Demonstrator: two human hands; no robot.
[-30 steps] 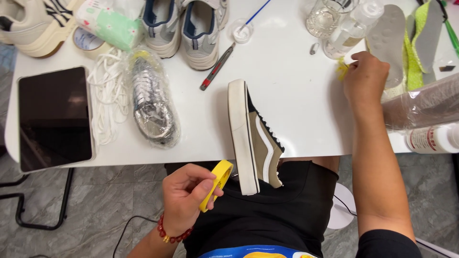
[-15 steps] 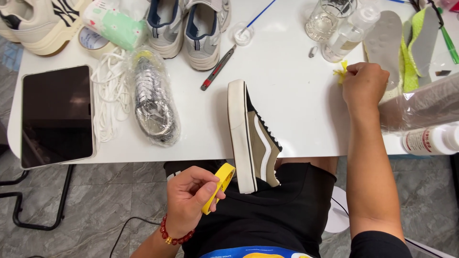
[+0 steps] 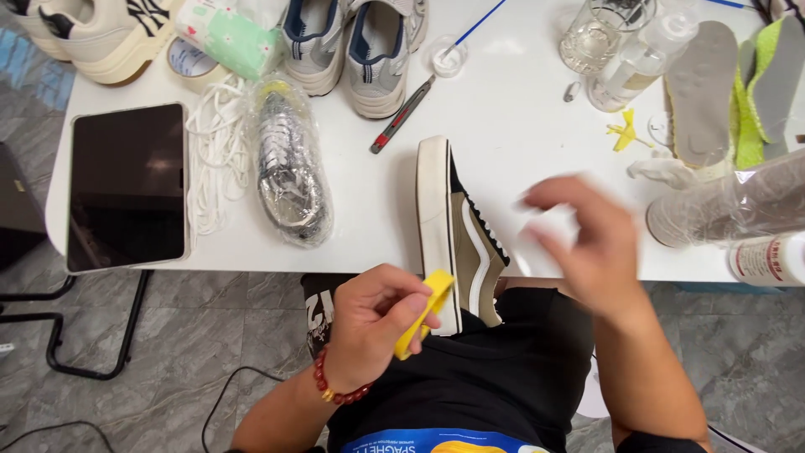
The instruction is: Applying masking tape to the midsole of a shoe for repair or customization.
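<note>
Your left hand (image 3: 373, 327) pinches a yellow tape roll (image 3: 423, 312) beside the shoe (image 3: 457, 235) lying sideways at the desk (image 3: 520, 109) edge, while your blurred right hand (image 3: 583, 243) hovers half-open, empty.

Shoe (image 3: 457, 231) lies on table (image 3: 520, 126), between tablet (image 3: 126, 184) and insoles (image 3: 704, 92).

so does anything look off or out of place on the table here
The tan sneaker lies on its side, hanging over the table edge above the lap. One shoe is wrapped in clear plastic.
</note>
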